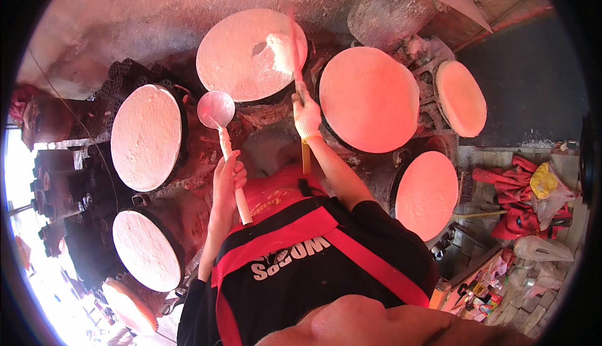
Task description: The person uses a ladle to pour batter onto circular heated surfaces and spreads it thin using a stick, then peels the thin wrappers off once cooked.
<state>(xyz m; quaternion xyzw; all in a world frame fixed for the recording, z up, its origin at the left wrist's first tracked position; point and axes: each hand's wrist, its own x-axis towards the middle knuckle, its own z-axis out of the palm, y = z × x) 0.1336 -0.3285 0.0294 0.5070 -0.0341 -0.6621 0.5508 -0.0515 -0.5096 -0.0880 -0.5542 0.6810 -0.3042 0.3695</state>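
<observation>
My left hand (228,175) is closed round the pale handle of a metal ladle (216,109), its round bowl held up near the lower left rim of the far griddle. My right hand (306,116), in a light work glove with a yellow cuff, grips a long thin-bladed spatula (293,43). The blade lies over the right side of a pale round pancake (229,60) on that griddle. Against the blade is a crumpled white patch of pancake (280,51), with a small dark gap to its left.
More round griddles ring me, bearing pale pancakes (369,98) (147,138) (461,98) (427,195) (146,250). Dark perforated briquettes (128,73) are stacked at the left. A metal bucket (390,16) stands at the back. Red cloth and bags (517,192) lie on the right.
</observation>
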